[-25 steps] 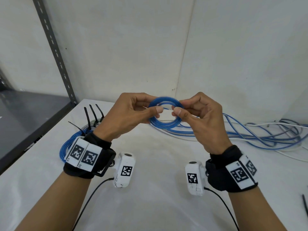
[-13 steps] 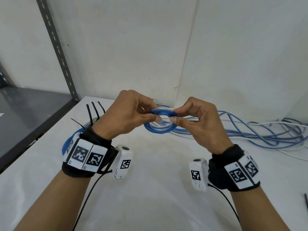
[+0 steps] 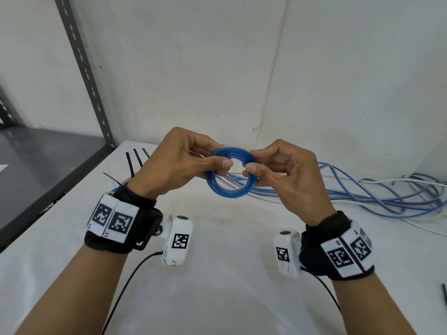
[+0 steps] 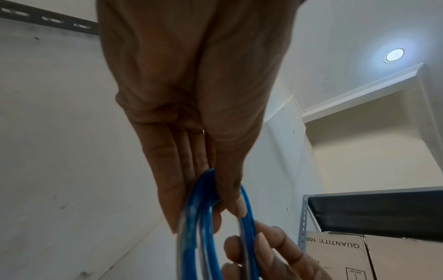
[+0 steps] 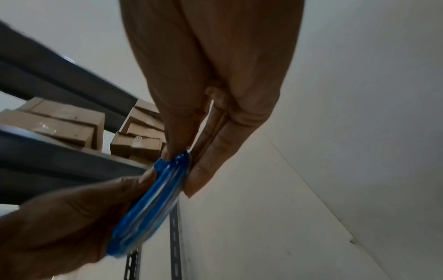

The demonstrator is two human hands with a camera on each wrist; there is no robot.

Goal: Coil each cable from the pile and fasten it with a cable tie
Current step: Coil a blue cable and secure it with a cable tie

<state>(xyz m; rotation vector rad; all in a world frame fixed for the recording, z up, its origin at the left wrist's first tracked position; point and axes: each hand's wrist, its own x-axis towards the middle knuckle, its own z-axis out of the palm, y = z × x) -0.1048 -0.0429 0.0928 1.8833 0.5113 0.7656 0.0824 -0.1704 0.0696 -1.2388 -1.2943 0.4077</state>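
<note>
Both hands pinch one small round coil of blue cable

The left hand (image 3: 179,165) and right hand (image 3: 285,175) clamp opposite sides of the small round coil of blue cable (image 3: 229,189) above the white table (image 3: 229,298).

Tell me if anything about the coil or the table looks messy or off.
Nothing looks damaged. The blue coil is round and tight, pinched by the left hand and right hand, with no tie on it yet. The remaining cables sprawl tangled on the table, as an unsorted pile would.
</note>
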